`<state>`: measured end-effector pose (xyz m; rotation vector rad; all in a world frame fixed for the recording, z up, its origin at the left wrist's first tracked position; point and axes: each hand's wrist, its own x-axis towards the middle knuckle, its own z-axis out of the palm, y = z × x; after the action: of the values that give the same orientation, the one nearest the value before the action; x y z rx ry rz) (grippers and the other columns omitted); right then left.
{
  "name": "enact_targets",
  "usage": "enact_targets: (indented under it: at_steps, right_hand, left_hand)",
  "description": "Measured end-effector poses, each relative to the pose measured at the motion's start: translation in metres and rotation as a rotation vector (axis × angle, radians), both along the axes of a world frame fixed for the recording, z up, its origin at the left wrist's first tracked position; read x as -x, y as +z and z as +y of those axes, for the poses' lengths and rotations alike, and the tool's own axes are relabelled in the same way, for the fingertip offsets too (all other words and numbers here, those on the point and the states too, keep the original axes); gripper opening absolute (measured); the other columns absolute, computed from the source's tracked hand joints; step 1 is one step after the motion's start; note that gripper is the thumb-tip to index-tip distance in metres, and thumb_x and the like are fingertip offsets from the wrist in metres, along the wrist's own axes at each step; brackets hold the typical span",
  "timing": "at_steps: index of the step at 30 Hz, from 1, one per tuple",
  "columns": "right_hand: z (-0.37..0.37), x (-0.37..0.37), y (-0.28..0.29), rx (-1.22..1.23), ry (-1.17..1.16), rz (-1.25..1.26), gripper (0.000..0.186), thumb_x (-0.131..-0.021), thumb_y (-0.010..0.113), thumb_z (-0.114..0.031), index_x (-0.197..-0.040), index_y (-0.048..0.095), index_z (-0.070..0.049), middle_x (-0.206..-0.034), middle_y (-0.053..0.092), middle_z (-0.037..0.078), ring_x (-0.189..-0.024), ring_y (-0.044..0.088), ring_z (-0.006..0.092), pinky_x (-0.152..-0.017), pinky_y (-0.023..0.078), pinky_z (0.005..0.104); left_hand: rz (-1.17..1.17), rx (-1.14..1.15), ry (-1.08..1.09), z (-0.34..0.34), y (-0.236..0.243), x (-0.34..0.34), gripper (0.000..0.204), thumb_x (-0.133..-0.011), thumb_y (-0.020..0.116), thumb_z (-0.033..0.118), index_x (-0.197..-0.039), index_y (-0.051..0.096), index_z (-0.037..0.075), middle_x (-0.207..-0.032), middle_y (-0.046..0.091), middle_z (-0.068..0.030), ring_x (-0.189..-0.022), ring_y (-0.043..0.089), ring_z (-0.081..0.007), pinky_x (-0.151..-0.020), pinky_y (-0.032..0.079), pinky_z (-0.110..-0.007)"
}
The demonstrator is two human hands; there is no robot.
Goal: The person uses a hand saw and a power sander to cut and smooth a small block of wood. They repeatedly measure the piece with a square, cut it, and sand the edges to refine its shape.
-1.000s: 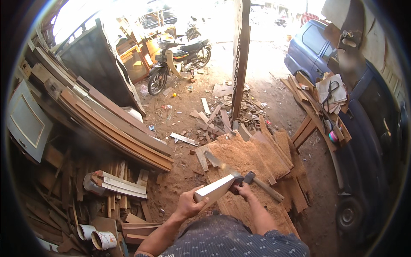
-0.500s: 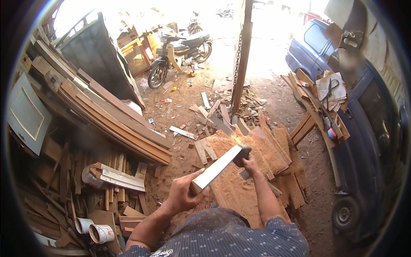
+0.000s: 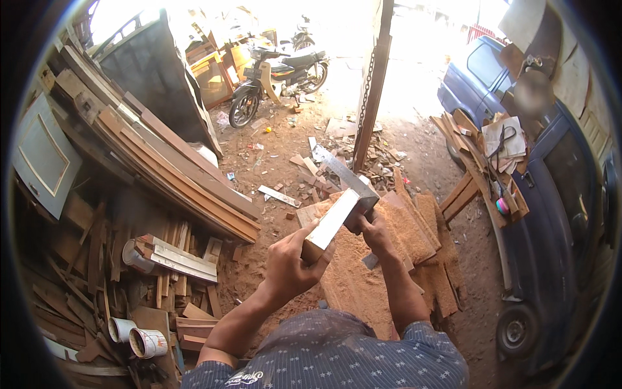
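A pale block of wood [image 3: 330, 217] is held up at a slant in front of me, its white face upward. My left hand [image 3: 289, 262] is closed round its near end. Against its far end, my right hand [image 3: 372, 230] grips a square [image 3: 335, 165] with a dark stock and a long metal blade pointing away from me. Below both hands lie sawdust-covered boards [image 3: 353, 279], with a small grey piece of metal [image 3: 370, 260] partly hidden by my right forearm.
Long planks [image 3: 172, 178] and offcuts line the left, with buckets [image 3: 148, 342]. A post [image 3: 372, 97] with a chain stands ahead among scraps. A motorbike [image 3: 278, 78] is behind at left. A blue vehicle [image 3: 544, 253] and a plank rack [image 3: 466, 155] are at right.
Both hands have moved up and forward with the block and square. The square's blade now shows higher, above the block's far end, pointing away from me.
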<state>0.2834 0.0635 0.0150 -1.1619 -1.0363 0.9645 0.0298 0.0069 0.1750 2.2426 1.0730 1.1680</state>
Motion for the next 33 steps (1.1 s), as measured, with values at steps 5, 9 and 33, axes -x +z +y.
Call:
enact_targets:
  at_steps: [5,9,33]
  right_hand:
    - [0.004,-0.01,0.008,0.053,-0.069,0.068,0.023,-0.098,0.058,-0.013,-0.114,0.065,0.002,-0.093,0.069,0.005,-0.077,0.062,0.0119,-0.067,0.05,0.0279]
    - [0.002,-0.016,0.013,-0.003,-0.111,0.066,0.023,-0.099,0.061,-0.014,-0.115,0.065,0.002,-0.096,0.07,0.006,-0.084,0.063,0.0124,-0.073,0.051,0.0281]
    - [-0.057,0.057,0.1,-0.088,0.336,-0.06,0.026,-0.1,0.06,-0.011,-0.125,0.062,-0.003,-0.099,0.067,0.003,-0.086,0.061,0.0096,-0.074,0.052,0.0266]
  left_hand:
    - [0.011,0.051,0.018,-0.001,0.01,0.001,0.051,-0.085,0.077,0.027,-0.119,0.065,-0.008,-0.093,0.074,-0.0254,-0.083,0.076,-0.0315,-0.074,0.06,-0.038]
    - [-0.108,-0.033,0.014,0.003,0.002,0.002,0.049,-0.085,0.077,0.024,-0.121,0.065,-0.007,-0.096,0.074,-0.0253,-0.087,0.076,-0.0293,-0.075,0.06,-0.036]
    - [-0.09,-0.136,0.109,0.011,0.004,-0.006,0.05,-0.085,0.076,0.026,-0.119,0.066,-0.008,-0.097,0.073,-0.0265,-0.088,0.075,-0.0348,-0.079,0.06,-0.039]
